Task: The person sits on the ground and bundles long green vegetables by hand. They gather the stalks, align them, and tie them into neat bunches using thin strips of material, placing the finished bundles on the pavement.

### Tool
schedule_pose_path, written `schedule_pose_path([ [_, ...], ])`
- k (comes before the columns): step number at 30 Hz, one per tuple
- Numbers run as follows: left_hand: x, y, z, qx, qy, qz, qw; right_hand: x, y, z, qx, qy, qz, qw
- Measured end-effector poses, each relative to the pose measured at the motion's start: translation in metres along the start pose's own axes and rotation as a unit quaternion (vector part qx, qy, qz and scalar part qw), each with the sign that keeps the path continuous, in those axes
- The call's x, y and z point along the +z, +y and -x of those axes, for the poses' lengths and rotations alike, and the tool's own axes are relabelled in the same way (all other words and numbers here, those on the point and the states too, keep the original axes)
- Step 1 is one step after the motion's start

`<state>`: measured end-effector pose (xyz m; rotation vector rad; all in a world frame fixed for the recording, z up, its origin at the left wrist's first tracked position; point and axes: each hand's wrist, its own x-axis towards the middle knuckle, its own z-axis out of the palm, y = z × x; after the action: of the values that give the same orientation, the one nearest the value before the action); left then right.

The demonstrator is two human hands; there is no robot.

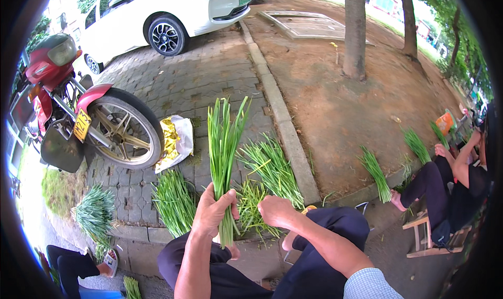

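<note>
My left hand [211,211] is wrapped round an upright bunch of garlic chives [224,147], leaves pointing up and pale stems below the fist. Just to its right, my right hand [276,212] is closed; whatever its fingers hold, if anything, is hidden. Under and between the hands lies a loose heap of yellowish-green scraps [250,200]. A thick pile of chives [272,169] rests on the paving beyond my right hand. Another pile of chives [174,202] lies to the left of the bunch.
A red motorcycle [94,97] and a white car [209,11] stand on the paving. Beside the wheel lies a gold-and-white wrapper [175,142]. A stone kerb [280,115] borders bare soil with tree trunks [355,37]. People sit at both sides near more chives [375,173].
</note>
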<state>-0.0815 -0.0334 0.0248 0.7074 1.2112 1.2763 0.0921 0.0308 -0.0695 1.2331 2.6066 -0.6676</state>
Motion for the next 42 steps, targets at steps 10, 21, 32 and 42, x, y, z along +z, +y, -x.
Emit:
schedule_pose_path([
  [10,0.008,-0.008,-0.005,0.015,0.030,0.124,0.992,-0.031,-0.014,0.020,-0.131,-0.146,-0.639,0.744],
  [21,0.015,-0.008,-0.006,-0.030,0.005,0.188,0.982,-0.028,-0.025,0.029,-0.135,-0.106,-0.657,0.734],
  [32,0.017,-0.005,-0.003,-0.016,-0.072,0.286,0.955,-0.038,-0.022,0.036,-0.108,-0.173,-0.734,0.648],
  [42,0.020,-0.009,-0.001,-0.016,-0.066,0.194,0.979,-0.023,-0.025,0.031,-0.117,-0.124,-0.712,0.682],
])
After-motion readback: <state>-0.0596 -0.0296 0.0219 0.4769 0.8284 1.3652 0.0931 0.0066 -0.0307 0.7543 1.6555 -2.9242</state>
